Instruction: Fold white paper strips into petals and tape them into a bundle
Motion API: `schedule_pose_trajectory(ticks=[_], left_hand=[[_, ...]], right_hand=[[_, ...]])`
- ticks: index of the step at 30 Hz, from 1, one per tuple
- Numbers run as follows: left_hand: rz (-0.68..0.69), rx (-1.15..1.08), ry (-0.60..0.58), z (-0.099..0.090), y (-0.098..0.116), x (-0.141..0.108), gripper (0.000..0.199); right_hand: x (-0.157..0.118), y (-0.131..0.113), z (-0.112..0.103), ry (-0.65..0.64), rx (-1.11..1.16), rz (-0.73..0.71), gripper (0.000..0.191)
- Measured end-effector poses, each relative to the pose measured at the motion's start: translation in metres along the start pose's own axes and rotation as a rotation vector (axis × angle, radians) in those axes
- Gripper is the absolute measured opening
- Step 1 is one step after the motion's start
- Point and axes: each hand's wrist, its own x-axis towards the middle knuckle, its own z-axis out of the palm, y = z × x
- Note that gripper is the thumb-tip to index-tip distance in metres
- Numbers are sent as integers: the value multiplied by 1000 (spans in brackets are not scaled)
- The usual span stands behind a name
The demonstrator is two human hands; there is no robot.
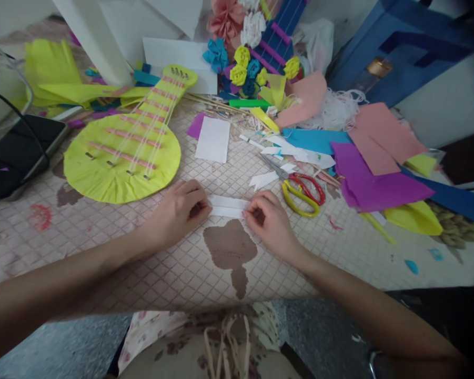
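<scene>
A narrow strip of white paper [229, 206] with a lengthwise crease stretches between my two hands, low over the table. My left hand [185, 208] pinches its left end between thumb and fingers. At the right end, my right hand [270, 218] is closed on the paper in the same way. Just behind my left hand lies a yellow paper-covered guitar model [122, 152] with pink bars and white strings. Scissors [300, 192] with red and yellow handles rest to the right of my right hand. A white paper rectangle [213, 139] lies flat beyond the strip.
Purple paper [373, 176], pink paper [384, 134] and white scraps [303, 152] crowd the right side. Paper flowers [240, 66] and a blue guitar model [274, 45] stand at the back. A phone [23, 150] with a cable lies at left, and a blue bag [402, 47] stands back right.
</scene>
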Motion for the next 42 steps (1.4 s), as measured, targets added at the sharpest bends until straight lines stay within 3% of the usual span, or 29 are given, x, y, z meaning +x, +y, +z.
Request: schedule_pose_trajectory(ticks=[10,16,24,30,38,42], left_hand=[[-61,-144,37,1,-2,-1,3],[0,-183,3,-1,-3,0,17],[-22,-127,-26,-3,0,2,16],[-99,-12,14,4,5,6,12],[-57,-66,-2,2,2,5,11],[-99,42,19,7,9,5,14]], right_hand=[[-2,1,-5,-72,54,-37,18],[-2,3,-3,-59,35,-32,15],[2,-2,1,-28,-41,-22,5],[2,-1,3,-26,-67,-29,5],[2,-5,1,-47,-77,-26,3],[4,-9,9,11,-166,23,19]])
